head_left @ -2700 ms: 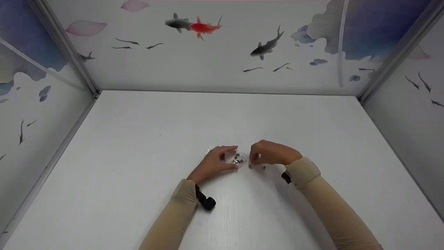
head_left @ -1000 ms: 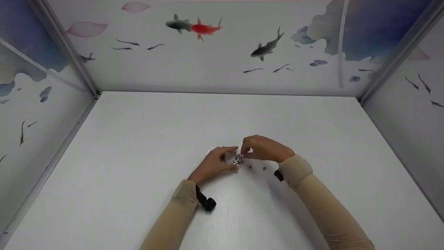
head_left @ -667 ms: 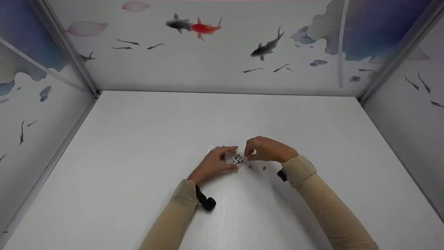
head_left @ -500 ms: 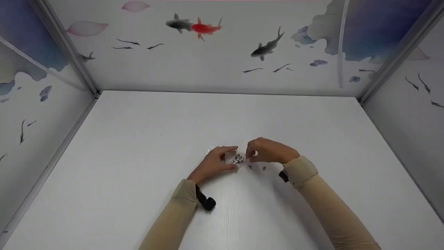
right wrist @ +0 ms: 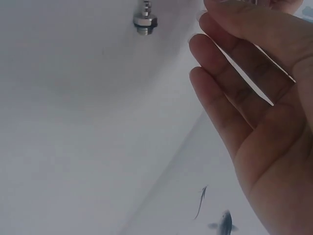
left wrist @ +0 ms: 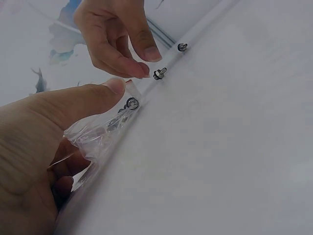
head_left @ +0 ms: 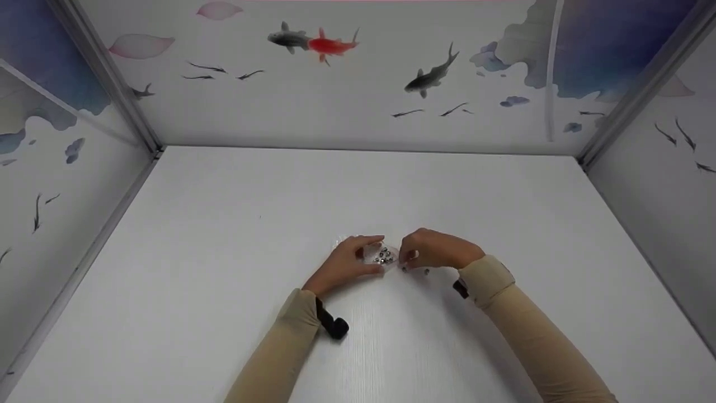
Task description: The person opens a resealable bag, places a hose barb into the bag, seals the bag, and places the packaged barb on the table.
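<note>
My left hand [head_left: 344,262] holds a clear plastic bag [left wrist: 98,134] on the table, its thumb along one side and its fingers along the other. Inside the bag, several small metal hose fittings [head_left: 384,257] lie bunched near its mouth. Just beyond that mouth hovers my right hand [head_left: 439,248], thumb and fingers loosely bent with a gap between them. A loose fitting [left wrist: 159,74] sits on the table close by its fingertips. Farther right lies a second fitting [head_left: 427,272], apart from both hands. The right wrist view shows one barbed fitting [right wrist: 145,22] with a hex collar and threaded end.
The white table [head_left: 251,184] is enclosed by a back wall [head_left: 363,106] and side walls printed with fish and blue shapes. A black wrist camera [head_left: 335,328] hangs below the left sleeve.
From the bag's mouth a second ago, my right hand has drawn back to the right and toward me, down beside the nearer loose fitting. My left hand and the bag stay put.
</note>
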Tool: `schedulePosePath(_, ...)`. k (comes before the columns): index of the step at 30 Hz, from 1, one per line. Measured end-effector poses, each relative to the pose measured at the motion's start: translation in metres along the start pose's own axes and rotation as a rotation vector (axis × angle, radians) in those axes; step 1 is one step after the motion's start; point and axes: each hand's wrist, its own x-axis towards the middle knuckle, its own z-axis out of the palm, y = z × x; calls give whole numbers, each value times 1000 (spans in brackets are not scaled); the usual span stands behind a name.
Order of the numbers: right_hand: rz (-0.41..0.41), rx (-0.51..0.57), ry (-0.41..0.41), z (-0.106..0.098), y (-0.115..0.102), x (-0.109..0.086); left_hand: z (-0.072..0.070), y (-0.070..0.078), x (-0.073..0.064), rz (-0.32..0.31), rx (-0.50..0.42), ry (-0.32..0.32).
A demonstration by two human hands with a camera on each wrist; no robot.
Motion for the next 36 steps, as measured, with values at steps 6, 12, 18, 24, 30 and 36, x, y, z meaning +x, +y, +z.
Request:
schedulePosePath(6, 8, 10, -14, 3, 1, 0, 0, 1, 0, -10, 7, -5)
schedulePosePath(12, -39, 10, -12, 4, 1, -1, 1, 0, 0, -13, -9, -13)
schedulePosePath(18, -45, 1, -13, 5, 2, -2, 0, 1, 0, -19, -6, -11)
schedulePosePath(24, -11, 6, -20, 6, 2, -1, 0, 1, 0, -9, -1, -8)
schedulePosePath(30, -5, 7, -21, 6, 3, -1, 0, 1, 0, -18, -18, -5)
schedulePosePath(36, -12, 2, -16, 7, 3, -2, 0, 2, 0, -22, -31, -2)
